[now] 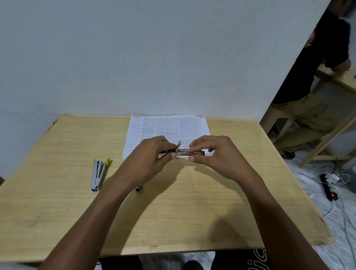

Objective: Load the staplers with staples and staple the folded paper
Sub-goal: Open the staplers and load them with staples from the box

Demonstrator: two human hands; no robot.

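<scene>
Above the middle of the wooden table (54, 210) I hold a small dark stapler (185, 152) between both hands, its top hinged up. My left hand (151, 160) grips its left end with curled fingers. My right hand (214, 155) pinches the metal magazine at its right end. A printed sheet of paper (169, 129) lies flat beyond the hands near the table's far edge. A second stapler (98, 174), silver with yellow ends, lies open to the left. Any staples are hidden by my fingers.
A small dark object (138, 189) lies on the table under my left wrist. A person (312, 79) sits at another wooden table (347, 84) at the right. A power strip (329, 188) and cables lie on the floor at the right.
</scene>
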